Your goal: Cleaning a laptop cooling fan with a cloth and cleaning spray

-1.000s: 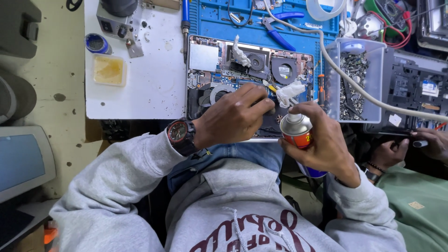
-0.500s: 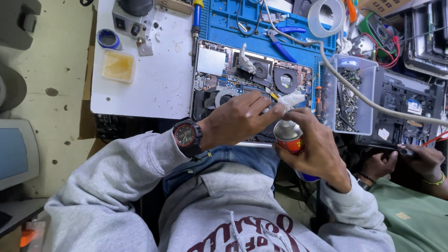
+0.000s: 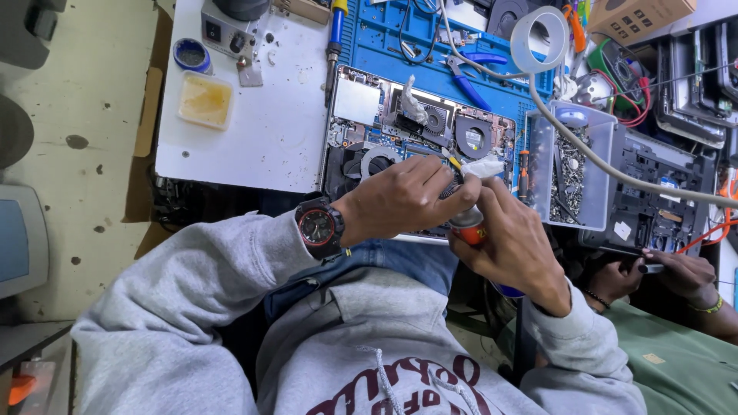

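Over the opened laptop with exposed fans [image 3: 419, 127], the view has swung closer since a second ago; both hands stay put. Right hand [image 3: 511, 246] stays wrapped round the orange-topped spray can [image 3: 467, 228]. Left hand [image 3: 403, 198], fingers curled narrow, pinches white tissue [image 3: 483, 166] at its nozzle.

The spray can [image 3: 470, 227] is small, orange-red with a silver top, and stands roughly upright at the near edge of the open laptop [image 3: 419, 131]. Most of its body is hidden. A white wad of tissue [image 3: 483, 166] sits just above the can's top. The laptop lies flat with its back cover off, showing two fans and circuit boards.
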